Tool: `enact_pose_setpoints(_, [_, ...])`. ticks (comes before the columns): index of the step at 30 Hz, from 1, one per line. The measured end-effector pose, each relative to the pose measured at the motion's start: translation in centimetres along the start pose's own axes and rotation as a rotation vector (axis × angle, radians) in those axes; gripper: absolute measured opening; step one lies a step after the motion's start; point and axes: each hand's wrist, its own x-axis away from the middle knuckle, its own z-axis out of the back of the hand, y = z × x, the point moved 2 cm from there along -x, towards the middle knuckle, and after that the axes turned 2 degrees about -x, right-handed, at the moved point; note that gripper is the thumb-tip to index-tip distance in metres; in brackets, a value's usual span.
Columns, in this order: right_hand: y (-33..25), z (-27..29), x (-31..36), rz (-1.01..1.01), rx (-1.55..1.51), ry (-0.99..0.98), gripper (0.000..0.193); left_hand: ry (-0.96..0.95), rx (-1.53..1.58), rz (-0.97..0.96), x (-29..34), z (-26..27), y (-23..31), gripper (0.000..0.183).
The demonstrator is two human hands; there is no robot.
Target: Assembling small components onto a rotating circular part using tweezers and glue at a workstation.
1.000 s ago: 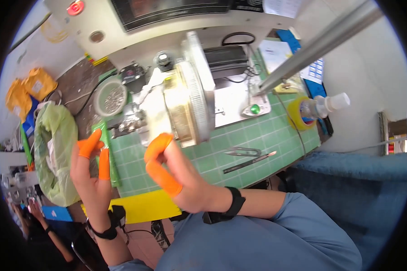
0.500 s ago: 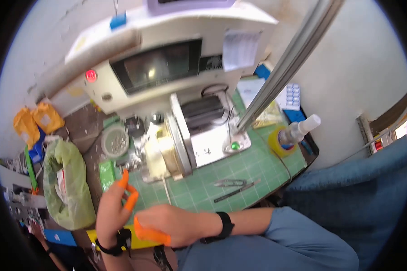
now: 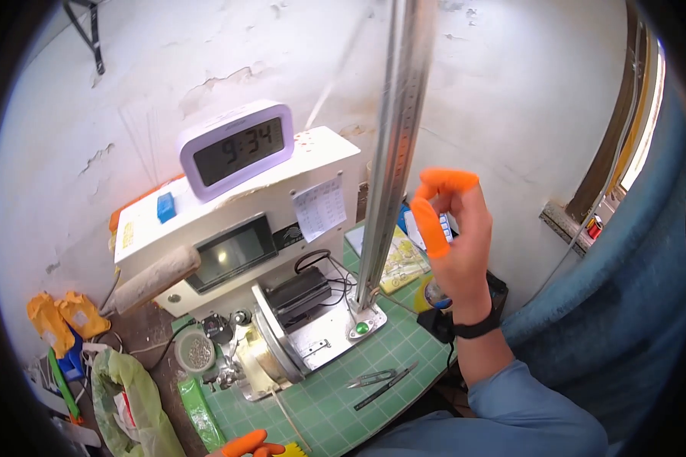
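My right hand [image 3: 465,244] is raised to the right of the upright metal post [image 3: 389,152]. Orange finger covers sit on its thumb and index finger, whose tips meet in a pinch; whatever is between them is too small to make out. A black band circles that wrist. At the lower edge, only the orange-covered fingertips of my left hand [image 3: 245,443] show, near a green packet [image 3: 200,415] and a yellow item [image 3: 291,450]. Behind them stands a white machine [image 3: 244,194] with a dark screen, a round disc [image 3: 276,335] and small metal fittings [image 3: 227,372].
Thread snips [image 3: 372,378] and a thin dark tool [image 3: 385,387] lie on the green mat [image 3: 335,411]. A round dish [image 3: 195,350] holds small metal pieces. A lilac clock [image 3: 236,148] tops the machine. At left is a pale green bag [image 3: 133,411].
My right hand has risen from the lower middle to beside the post at right. The left hand has dropped mostly out of view. The view has tilted up, showing more wall.
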Motion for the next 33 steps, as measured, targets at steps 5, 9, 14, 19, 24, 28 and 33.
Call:
enact_pose_setpoints(5, [0.1,-2.1,-3.0,0.075,0.071,0.008,0.045,0.047,-0.043,-0.016,-0.6,-0.8,0.6,0.025])
enact_pose_setpoints(9, [-0.3,-3.1,-2.9,0.203,0.105,0.082,0.047,0.042,-0.043,0.027,-1.1,-1.5,1.2,0.024])
enact_pose_setpoints(14, [0.1,-3.9,-2.5,0.213,0.239,0.167,0.044,0.031,-0.037,0.021,-1.2,-2.3,1.1,0.024])
enact_pose_setpoints(19, [1.2,-2.6,-1.8,0.176,-0.034,0.084,0.018,0.042,-0.044,-0.017,-1.4,-2.3,1.0,0.023])
enact_pose_setpoints(24, [0.3,-1.6,-1.0,0.015,-0.232,0.073,0.009,0.039,-0.026,-0.023,-1.7,-2.1,0.7,0.022])
enact_pose_setpoints(28, [0.1,-1.7,-1.3,0.103,-0.219,0.080,0.012,0.032,-0.024,-0.028,-1.7,-2.1,0.4,0.022])
enact_pose_setpoints(33, [-0.4,-2.6,-2.6,0.243,-0.117,0.079,0.017,0.031,-0.023,-0.031,-1.7,-2.1,0.3,0.022])
